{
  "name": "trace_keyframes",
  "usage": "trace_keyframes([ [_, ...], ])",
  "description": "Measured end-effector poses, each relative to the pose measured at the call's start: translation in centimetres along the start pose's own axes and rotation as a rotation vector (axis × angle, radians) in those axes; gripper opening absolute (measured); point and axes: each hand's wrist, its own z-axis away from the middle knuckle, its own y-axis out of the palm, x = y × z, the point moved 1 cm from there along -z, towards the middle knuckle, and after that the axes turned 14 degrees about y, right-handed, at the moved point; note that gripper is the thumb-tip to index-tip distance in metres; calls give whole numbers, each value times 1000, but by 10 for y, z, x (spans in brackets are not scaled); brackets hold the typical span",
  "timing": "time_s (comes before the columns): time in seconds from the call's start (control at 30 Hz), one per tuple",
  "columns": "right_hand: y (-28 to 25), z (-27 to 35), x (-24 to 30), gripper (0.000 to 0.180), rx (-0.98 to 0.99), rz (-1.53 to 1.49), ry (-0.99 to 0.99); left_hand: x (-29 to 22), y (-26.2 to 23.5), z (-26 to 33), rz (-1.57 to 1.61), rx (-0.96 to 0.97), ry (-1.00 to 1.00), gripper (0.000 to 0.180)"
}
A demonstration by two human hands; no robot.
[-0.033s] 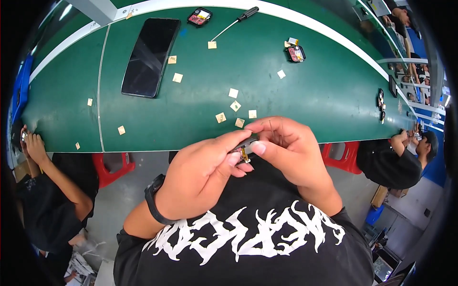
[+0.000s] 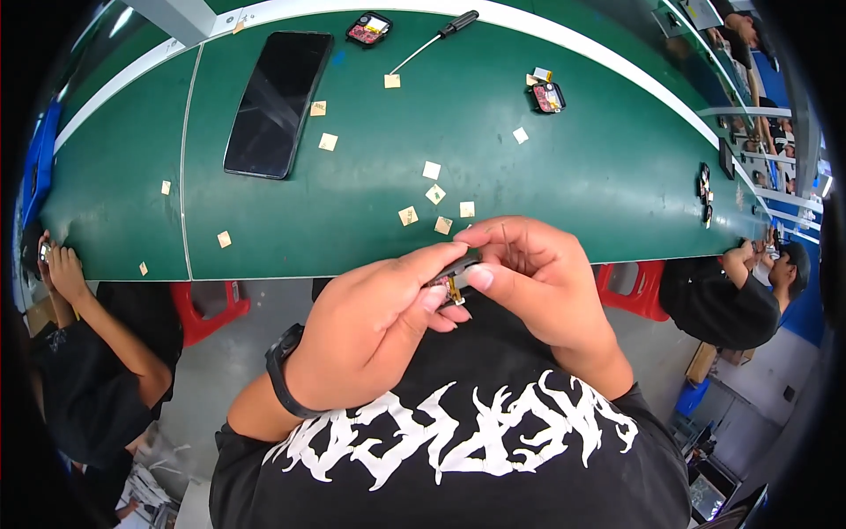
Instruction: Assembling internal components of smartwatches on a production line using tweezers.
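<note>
Small dark module [image 2: 451,280] with a yellowish bit showing at its lower edge sits pinched between both hands, held in the air over the lap just below the near edge of the green bench [image 2: 564,185], mostly hidden by the fingers. Left hand [image 2: 370,331] comes in from lower left, black wristband [image 2: 280,370] on the wrist, thumb and forefinger pressed on the part's left side. Right hand [image 2: 538,278] curls over from the right, fingertips [image 2: 480,279] closed on the top and right edge. Judgement: fine fitting or peeling work, so best done with a firm left-hand pinch as the anchor and small right-hand moves only; part held close over the lap so a slip lands on the shirt, not the floor. Outward on the bench: scattered tan paper squares [image 2: 434,194] just beyond the hands, black phone [image 2: 278,101] far left, screwdriver [image 2: 436,37] at the back, two small opened devices [image 2: 546,95] and [image 2: 368,28]. Other people sit at both sides.
</note>
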Motion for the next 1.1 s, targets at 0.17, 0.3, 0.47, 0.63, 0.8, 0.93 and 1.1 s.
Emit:
trace_keyframes([
  [0.17,2,3,-4,28,0,61,-85,-4,1,5,-12,-3,88,37],
  [0.3,5,2,-7,27,25,51,-72,-4,0,9,-10,-9,67,37],
  [0.47,8,2,-8,27,15,24,-76,-9,2,9,-20,-3,28,37],
  [0.63,8,7,3,30,33,83,-45,-16,1,6,47,21,-31,38],
  [0.8,7,12,7,29,111,-76,-15,-22,6,3,336,-108,-148,38],
  [0.93,3,20,5,29,194,-261,134,-21,4,1,392,-215,-286,30],
  [1.1,8,19,2,29,184,-218,112,-17,5,1,393,-225,-305,28],
])
